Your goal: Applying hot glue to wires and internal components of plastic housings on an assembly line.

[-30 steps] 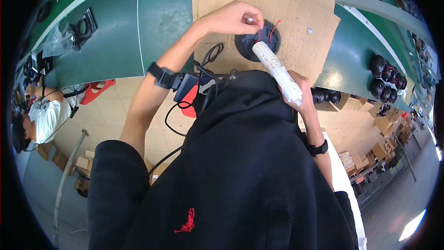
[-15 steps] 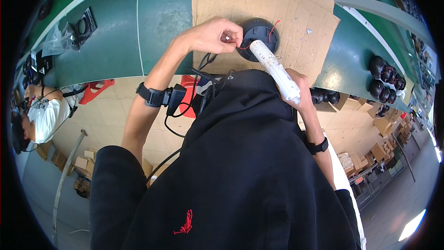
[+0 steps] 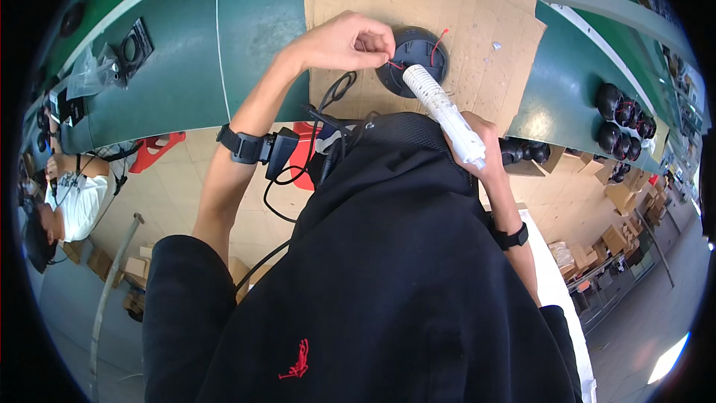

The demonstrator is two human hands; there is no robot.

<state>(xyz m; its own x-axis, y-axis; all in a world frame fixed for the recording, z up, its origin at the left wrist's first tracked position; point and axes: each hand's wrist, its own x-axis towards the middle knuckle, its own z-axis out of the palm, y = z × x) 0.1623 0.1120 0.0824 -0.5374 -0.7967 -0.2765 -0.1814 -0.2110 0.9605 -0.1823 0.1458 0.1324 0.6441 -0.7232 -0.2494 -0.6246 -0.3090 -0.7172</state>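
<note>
A black round plastic housing lies open side up on a cardboard sheet. At its left edge my left hand is closed in a pinch on a thin red wire that runs into the housing. A second red wire sticks up from the housing's right part. My right hand is wrapped round a white tubular tool with a ribbed barrel. The barrel's tip reaches over the housing's near edge, close to the pinched wire; whether they touch I cannot tell.
The cardboard covers part of a green worktable. Black cables hang over its near edge by my left forearm. Several black round parts stand at the right. A clear plastic bag lies at the left, where another person sits.
My left hand has risen slightly, and its fingers have closed further around the wire end. The tool in my right hand has barely moved.
</note>
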